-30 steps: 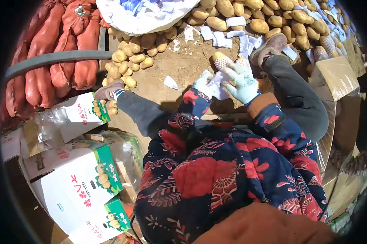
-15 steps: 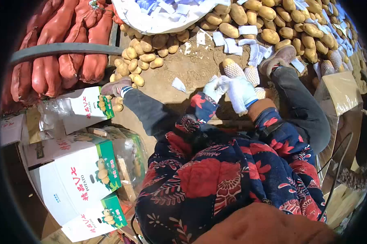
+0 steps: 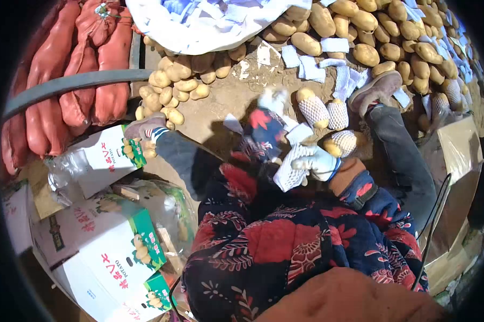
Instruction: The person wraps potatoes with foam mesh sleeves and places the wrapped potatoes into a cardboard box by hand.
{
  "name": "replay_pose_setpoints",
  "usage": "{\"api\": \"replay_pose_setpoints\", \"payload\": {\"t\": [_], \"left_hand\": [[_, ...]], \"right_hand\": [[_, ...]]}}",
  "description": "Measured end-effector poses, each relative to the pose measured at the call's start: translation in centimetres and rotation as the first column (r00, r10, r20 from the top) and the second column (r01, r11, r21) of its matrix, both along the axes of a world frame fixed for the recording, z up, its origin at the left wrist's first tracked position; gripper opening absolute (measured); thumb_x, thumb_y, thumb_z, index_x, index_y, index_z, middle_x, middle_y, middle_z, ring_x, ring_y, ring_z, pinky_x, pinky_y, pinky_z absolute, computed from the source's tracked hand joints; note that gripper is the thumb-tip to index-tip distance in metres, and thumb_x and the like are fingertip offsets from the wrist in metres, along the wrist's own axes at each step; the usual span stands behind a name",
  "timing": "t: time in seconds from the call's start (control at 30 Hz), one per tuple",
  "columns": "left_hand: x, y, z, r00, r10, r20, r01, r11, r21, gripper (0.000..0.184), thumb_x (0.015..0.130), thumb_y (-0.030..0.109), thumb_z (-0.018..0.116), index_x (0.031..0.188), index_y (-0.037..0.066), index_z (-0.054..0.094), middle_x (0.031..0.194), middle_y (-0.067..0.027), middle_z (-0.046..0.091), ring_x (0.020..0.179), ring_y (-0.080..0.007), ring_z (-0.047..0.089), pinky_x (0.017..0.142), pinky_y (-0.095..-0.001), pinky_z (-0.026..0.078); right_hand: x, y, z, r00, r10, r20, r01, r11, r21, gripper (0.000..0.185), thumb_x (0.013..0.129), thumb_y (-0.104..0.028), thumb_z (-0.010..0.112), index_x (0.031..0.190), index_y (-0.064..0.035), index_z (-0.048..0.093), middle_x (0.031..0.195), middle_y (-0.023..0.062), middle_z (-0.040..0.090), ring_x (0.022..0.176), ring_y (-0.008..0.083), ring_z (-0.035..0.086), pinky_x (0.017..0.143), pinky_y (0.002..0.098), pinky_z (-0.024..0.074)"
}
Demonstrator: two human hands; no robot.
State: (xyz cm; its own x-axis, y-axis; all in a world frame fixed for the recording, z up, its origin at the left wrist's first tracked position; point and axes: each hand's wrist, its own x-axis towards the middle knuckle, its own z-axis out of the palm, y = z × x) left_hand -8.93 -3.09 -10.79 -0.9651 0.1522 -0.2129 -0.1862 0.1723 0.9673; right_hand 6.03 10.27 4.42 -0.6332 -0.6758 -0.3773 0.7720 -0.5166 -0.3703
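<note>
My gloved right hand (image 3: 318, 163) is closed on a white foam net sleeve (image 3: 289, 170), held low in front of my lap. My gloved left hand (image 3: 273, 100) is stretched forward over the dirt, smeared by motion, so its fingers and anything in them cannot be made out. To its right lie netted potatoes: one potato in a foam net (image 3: 313, 109), a second netted potato (image 3: 338, 115) beside it, and a third netted potato (image 3: 343, 144) nearer my right hand. Pale foam sleeves (image 3: 300, 133) lie between my hands.
A white sack of foam sleeves (image 3: 199, 45) stands ahead, with small potatoes (image 3: 169, 88) left of it and a large potato pile (image 3: 387, 37) to the right. Red net sacks (image 3: 81, 70), a curved grey bar (image 3: 81, 80) and potato cartons (image 3: 102, 257) are left. A plastic-lined carton (image 3: 459, 139) stands right.
My hands were together on a white foam sleeve; now they are apart. The left has moved forward and left, while the right has drawn back toward my lap with the sleeve.
</note>
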Motion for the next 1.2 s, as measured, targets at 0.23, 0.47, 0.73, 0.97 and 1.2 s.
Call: {"api": "replay_pose_setpoints", "payload": {"t": [0.23, 0.47, 0.73, 0.97, 1.2], "left_hand": [[-16.8, -2.6, 5.0, 0.891, 0.452, -0.049, -0.413, 0.76, -0.502, 0.057, 0.07, 0.024, 0.069, 0.112, -0.001, 0.04, 0.082, -0.0126, 0.055, 0.073, -0.0197, 0.054, 0.058, -0.0288, 0.045], [-18.4, -4.0, 4.5, 0.992, 0.121, -0.033, -0.114, 0.759, -0.641, 0.066, 0.069, 0.03, 0.07, 0.117, 0.0, 0.036, 0.085, -0.0128, 0.054, 0.073, -0.0228, 0.054, 0.059, -0.0311, 0.046], [0.3, 0.3, 5.6, 0.816, -0.17, 0.552, -0.127, 0.88, 0.458, 0.043, 0.083, 0.023, 0.055, 0.12, 0.009, 0.04, 0.103, -0.0121, 0.054, 0.09, -0.0256, 0.056, 0.065, -0.0356, 0.05], [7.9, 1.9, 9.3, 0.571, -0.317, 0.757, -0.303, 0.776, 0.553, 0.056, 0.09, 0.046, 0.028, 0.12, 0.001, 0.041, 0.115, -0.0189, 0.05, 0.1, -0.0321, 0.053, 0.08, -0.0434, 0.049], [6.8, 1.4, 17.7, 0.997, -0.07, -0.031, 0.07, 0.998, 0.008, 0.038, 0.089, 0.034, 0.039, 0.105, 0.001, 0.046, 0.097, -0.014, 0.053, 0.084, -0.0266, 0.055, 0.069, -0.0359, 0.048]], "right_hand": [[-1.4, 2.8, -3.1, 0.931, -0.331, 0.155, 0.289, 0.926, 0.244, 0.032, 0.075, -0.018, 0.064, 0.101, 0.0004, 0.058, 0.086, 0.0109, 0.064, 0.069, 0.0185, 0.062, 0.047, 0.0266, 0.0471], [-1.3, 3.4, -4.6, 0.895, -0.406, 0.184, 0.345, 0.893, 0.291, 0.029, 0.079, -0.019, 0.061, 0.1, 0.0005, 0.058, 0.085, 0.0098, 0.064, 0.069, 0.0181, 0.061, 0.047, 0.0267, 0.0468], [-4.2, 4.0, -2.2, 0.608, -0.58, -0.541, 0.789, 0.518, 0.331, 0.054, 0.076, -0.018, 0.061, 0.124, -0.0022, 0.042, 0.117, 0.0105, 0.051, 0.105, 0.0196, 0.05, 0.088, 0.0312, 0.0407], [-2.4, 3.6, 3.4, 0.859, -0.505, 0.084, 0.512, 0.847, -0.143, 0.054, 0.079, -0.035, 0.057, 0.119, -0.0008, 0.045, 0.117, 0.014, 0.051, 0.099, 0.0249, 0.055, 0.081, 0.0337, 0.0479], [-1.2, 5.7, 4.4, 0.683, -0.191, -0.705, 0.64, 0.62, 0.453, 0.057, 0.064, -0.026, 0.068, 0.115, -0.0097, 0.049, 0.112, 0.0158, 0.053, 0.104, 0.0288, 0.051, 0.089, 0.0351, 0.0393]]}}
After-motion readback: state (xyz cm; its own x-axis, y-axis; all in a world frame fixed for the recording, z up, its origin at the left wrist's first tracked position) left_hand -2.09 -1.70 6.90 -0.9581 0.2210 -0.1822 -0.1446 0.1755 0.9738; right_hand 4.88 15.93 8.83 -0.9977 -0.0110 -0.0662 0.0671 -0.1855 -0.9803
